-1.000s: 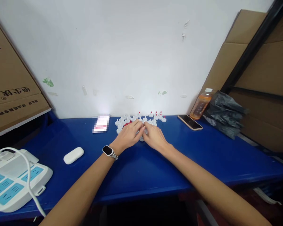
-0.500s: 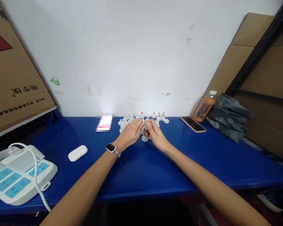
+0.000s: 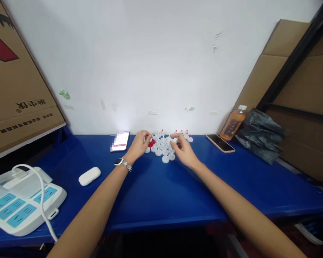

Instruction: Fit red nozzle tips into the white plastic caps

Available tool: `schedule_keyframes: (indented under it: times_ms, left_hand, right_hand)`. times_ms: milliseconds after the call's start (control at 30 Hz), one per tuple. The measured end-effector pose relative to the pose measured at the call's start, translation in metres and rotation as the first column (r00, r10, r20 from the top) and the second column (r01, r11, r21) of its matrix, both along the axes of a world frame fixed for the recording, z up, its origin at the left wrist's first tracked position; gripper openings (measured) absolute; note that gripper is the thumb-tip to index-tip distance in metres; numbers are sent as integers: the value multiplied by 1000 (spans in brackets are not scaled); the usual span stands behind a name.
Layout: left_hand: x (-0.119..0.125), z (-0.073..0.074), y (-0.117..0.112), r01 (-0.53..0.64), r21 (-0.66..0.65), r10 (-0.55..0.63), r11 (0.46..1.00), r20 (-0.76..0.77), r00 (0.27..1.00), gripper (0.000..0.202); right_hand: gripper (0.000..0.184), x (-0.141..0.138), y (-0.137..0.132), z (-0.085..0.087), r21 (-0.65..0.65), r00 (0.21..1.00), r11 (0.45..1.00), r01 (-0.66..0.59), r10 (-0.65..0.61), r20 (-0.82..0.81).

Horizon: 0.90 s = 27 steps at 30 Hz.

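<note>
Many white nozzle caps (image 3: 165, 159) lie in a cluster on the blue table, by the wall. Among them is a small heap of red tips (image 3: 152, 143). My left hand (image 3: 139, 144) is at the left side of the cluster, its fingers curled together beside the red tips; whatever they may hold is hidden. At the right side, my right hand (image 3: 185, 152) pinches a white nozzle cap (image 3: 174, 140) between thumb and forefinger. Behind it stand several caps with red tips fitted (image 3: 190, 138).
A lit phone (image 3: 120, 141) and a white earbud case (image 3: 89, 176) lie to the left, with a power strip (image 3: 56, 196) at the front left. On the right are a dark-screened phone (image 3: 221, 143), an orange drink bottle (image 3: 233, 123) and a black plastic bag (image 3: 261, 134). Cardboard (image 3: 21, 82) stands at left.
My hands were together over the middle of the cluster and have moved apart. The left went left to the red tips, which now show; the right shifted slightly right with a white cap.
</note>
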<state>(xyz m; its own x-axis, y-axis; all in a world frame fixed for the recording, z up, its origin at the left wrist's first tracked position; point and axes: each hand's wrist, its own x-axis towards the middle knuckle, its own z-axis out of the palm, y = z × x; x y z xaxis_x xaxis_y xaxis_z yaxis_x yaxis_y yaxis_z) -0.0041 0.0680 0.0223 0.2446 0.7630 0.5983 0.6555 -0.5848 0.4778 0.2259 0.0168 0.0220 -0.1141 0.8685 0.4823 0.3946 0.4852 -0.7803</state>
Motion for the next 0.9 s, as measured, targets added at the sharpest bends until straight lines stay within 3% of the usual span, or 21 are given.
schedule_keyframes:
  times_ms: [167,267,400,600,900]
  left_hand:
    - [8,-10,7,-112,8,112,994,-125,986,27]
    - [6,-11,2,-209,-2,208,978,-110,972,31]
    - [6,-9,-9,-181,-35,179,983,-52,983,25]
    - [13,-8,-17,-157,-48,154,986,-48,987,20]
    - [17,-6,-22,-205,-107,196,973,-85,977,22]
  right_hand:
    - [20,-15,-14,4,-32,986,999,-31,36,163]
    - [16,-16,-18,6,19,977,997,-78,73,202]
    - [27,-18,-20,5,83,962,981,-177,154,227]
    - [28,-29,-25,0,276,932,959,-65,-41,359]
    - [18,-38,-21,-8,110,869,974,-200,125,478]
